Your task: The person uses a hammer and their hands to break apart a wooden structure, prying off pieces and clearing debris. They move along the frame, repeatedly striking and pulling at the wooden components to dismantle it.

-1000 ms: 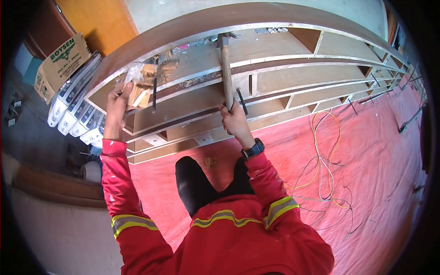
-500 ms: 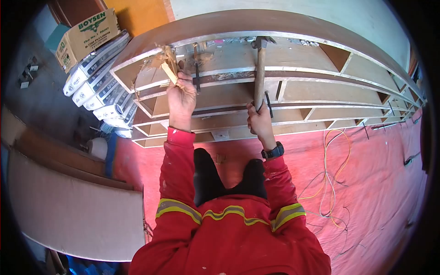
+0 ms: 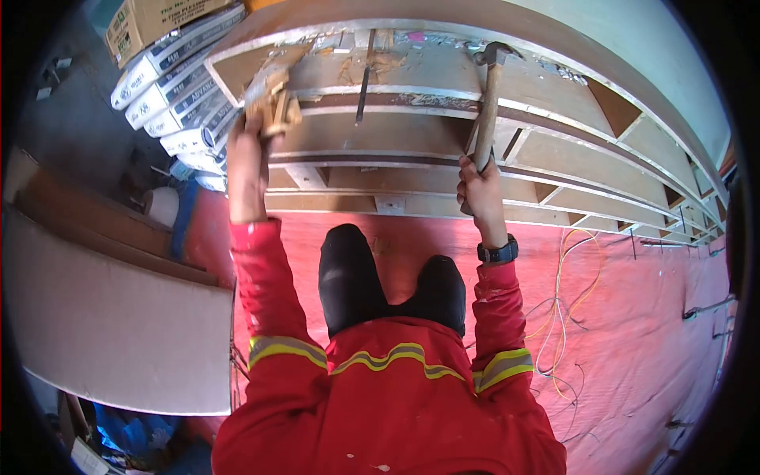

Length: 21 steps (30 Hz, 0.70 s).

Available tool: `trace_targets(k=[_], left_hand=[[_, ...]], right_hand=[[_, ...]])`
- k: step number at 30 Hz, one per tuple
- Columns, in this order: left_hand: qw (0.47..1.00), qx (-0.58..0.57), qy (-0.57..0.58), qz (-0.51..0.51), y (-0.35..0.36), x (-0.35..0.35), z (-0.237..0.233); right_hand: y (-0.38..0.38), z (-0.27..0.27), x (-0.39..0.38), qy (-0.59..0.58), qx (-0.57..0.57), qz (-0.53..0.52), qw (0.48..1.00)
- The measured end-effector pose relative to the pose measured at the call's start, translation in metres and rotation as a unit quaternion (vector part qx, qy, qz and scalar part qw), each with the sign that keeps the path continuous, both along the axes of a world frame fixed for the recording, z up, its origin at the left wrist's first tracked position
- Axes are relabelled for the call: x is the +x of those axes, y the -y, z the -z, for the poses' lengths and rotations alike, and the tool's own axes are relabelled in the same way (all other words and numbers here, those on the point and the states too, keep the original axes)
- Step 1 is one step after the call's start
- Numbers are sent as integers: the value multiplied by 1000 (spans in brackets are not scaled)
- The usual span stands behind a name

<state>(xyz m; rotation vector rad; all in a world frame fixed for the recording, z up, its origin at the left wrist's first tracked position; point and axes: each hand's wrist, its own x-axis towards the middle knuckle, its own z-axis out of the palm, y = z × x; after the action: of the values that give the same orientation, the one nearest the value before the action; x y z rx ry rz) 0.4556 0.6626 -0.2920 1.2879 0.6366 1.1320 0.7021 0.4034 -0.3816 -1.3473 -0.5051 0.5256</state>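
My left hand (image 3: pixel 250 158) is closed around a bundle of splintered wood pieces (image 3: pixel 277 111) at the left end of a long wooden shelf unit (image 3: pixel 427 103). My right hand (image 3: pixel 481 190) grips a claw hammer (image 3: pixel 489 115) low on its wooden handle, its metal head pointing up over the top compartment. Between my hands, a dark metal bar (image 3: pixel 364 87) stands across the upper shelf edge. Wood chips and torn scraps (image 3: pixel 384 63) lie in the top compartment around it.
Stacked white-and-blue packages (image 3: pixel 170 103) carry a cardboard box (image 3: pixel 162 24) at the left. A large pale board (image 3: pixel 119 317) lies nearer on that side. Yellow and white cables (image 3: pixel 560 309) trail over the red floor covering (image 3: pixel 633 332) at the right.
My left hand has moved left with the wood pieces, away from the metal bar. My right hand and the hammer appear further right. The whole view has shifted slightly.
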Motion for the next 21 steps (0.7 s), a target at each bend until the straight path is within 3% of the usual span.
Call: trace_targets(k=[1, 4, 5, 6, 7, 8, 10, 12, 14, 18, 20, 21], left_hand=[[999, 18, -27, -22, 4, 9, -15], [996, 32, 50, 60, -40, 41, -27], [983, 28, 147, 109, -70, 56, -21], [980, 82, 126, 128, -73, 64, -28], [995, 52, 56, 68, -52, 69, -39], [993, 86, 33, 76, -84, 77, -27], [997, 68, -29, 20, -37, 81, -38], [985, 17, 3, 171, -15, 85, -8], [972, -90, -8, 216, 30, 94, -7], [886, -221, 151, 380, 55, 122, 15], [887, -227, 201, 349, 79, 142, 20], [913, -207, 168, 309, 92, 150, 21]], right_hand=[[0, -1, 0, 6, -7, 1, 1000], [0, -3, -1, 16, -17, 0, 1000], [-1, -1, 0, 20, -19, 4, 1000], [0, 2, -1, 16, -24, 6, 1000], [0, 1, -1, 14, -28, 8, 999], [-1, -2, 0, 14, -30, 11, 999], [0, -9, -3, 3, -40, 9, 999], [-1, -15, -5, 6, -58, 17, 998], [-1, -17, -7, 57, -105, 37, 992], [11, -36, -16, 149, -210, 57, 965], [26, -43, -20, 180, -226, 32, 957], [34, -45, -22, 215, -250, 33, 944]])
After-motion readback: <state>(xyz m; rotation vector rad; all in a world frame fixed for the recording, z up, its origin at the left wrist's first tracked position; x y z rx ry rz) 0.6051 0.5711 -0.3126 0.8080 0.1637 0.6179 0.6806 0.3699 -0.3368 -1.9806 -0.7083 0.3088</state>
